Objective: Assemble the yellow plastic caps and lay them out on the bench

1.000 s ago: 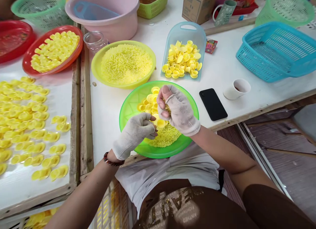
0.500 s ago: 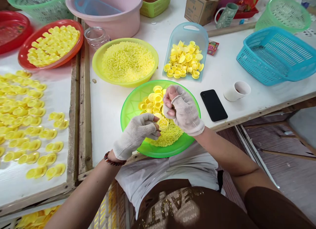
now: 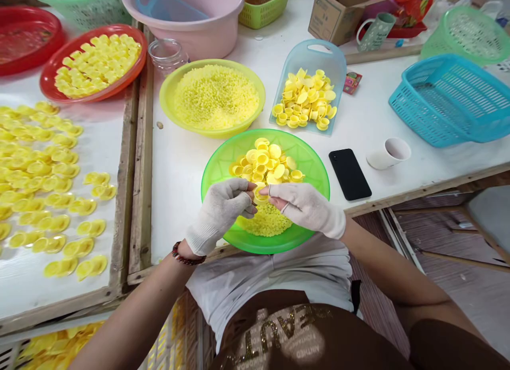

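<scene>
A small round yellow plastic cup [image 3: 261, 194] is pinched in the fingertips of my left hand [image 3: 221, 213], which wears a white fingerless glove. My right hand [image 3: 308, 204], gloved alike, closes its thumb and finger on the cup's right edge; whether a lid is between them I cannot make out. Both hands are over a bright green plate [image 3: 308, 152]. On its far half lies a heap of yellow lidded cups [image 3: 261, 160], and small yellow pellets [image 3: 265, 224] are piled on the near half.
Beyond the plate stand a yellow basin [image 3: 165, 101] of pellets and a blue scoop tray [image 3: 338, 67] with more cups. A black phone [image 3: 349, 174], a paper cup [image 3: 388, 153] and a blue basket [image 3: 450, 101] are to the right. Rows of lidded pieces [image 3: 59, 200] cover the left table.
My right hand has come down from above the heap and turned, so its fingertips now meet the cup. My left hand still holds the cup. The view has shifted slightly.
</scene>
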Tool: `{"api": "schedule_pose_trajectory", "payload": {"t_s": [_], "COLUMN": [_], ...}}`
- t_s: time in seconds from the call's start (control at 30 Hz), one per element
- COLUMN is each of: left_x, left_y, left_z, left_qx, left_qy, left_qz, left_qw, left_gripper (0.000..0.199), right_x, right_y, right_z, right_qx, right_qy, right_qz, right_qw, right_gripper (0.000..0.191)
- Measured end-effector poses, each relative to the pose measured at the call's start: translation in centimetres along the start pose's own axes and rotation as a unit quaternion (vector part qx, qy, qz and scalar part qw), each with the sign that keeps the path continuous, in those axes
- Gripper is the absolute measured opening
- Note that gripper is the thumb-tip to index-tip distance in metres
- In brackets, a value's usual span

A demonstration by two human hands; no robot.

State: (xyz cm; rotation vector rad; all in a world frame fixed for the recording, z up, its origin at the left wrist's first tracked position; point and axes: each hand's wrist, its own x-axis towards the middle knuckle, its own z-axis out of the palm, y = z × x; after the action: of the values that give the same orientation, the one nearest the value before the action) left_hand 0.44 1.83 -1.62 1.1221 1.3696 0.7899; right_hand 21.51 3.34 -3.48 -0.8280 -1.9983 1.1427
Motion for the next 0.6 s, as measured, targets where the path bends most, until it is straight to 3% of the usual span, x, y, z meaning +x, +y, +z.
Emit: {"api": "schedule_pose_trajectory", "payload": {"t_s": [0.07,0.27,0.4,0.5,0.6], "left_x": [0.1,0.3,-1.0,-3.0,-6.0], "left_y": [-0.1,-0.4,0.1,0.0,-1.5], "left_z": [-0.1,-0.1,-1.4,-4.9,-11.0], "left_qx": [-0.017,-0.045,-0.08,-0.071,-0.028], "left_qy": [0.01,0.012,0.024,0.082,0.223], "left_qz": [-0.004,-0.004,0.004,0.027,0.045], "left_qw": [1.0,0.999,0.996,0.994,0.973], "left_gripper": [0.033,0.03,0.035,0.033,0.032], "right_x": [-0.4,-0.8,-0.9,-1.4,-1.6], "right_y": [0.1,0.4,0.8,1.0,1.7], "right_z": [-0.1,-0.8,-0.2,0.1,0.1], "right_qx": [-0.034,-0.11,-0.146,-0.188,-0.237], "right_qy": [-0.009,0.041,-0.024,-0.089,-0.122], "right_qz": [-0.014,0.001,0.007,0.028,0.022], "right_qw": [0.999,0.993,0.989,0.978,0.964], "right_gripper": [0.017,0.022,0.021,0.024,0.028]}}
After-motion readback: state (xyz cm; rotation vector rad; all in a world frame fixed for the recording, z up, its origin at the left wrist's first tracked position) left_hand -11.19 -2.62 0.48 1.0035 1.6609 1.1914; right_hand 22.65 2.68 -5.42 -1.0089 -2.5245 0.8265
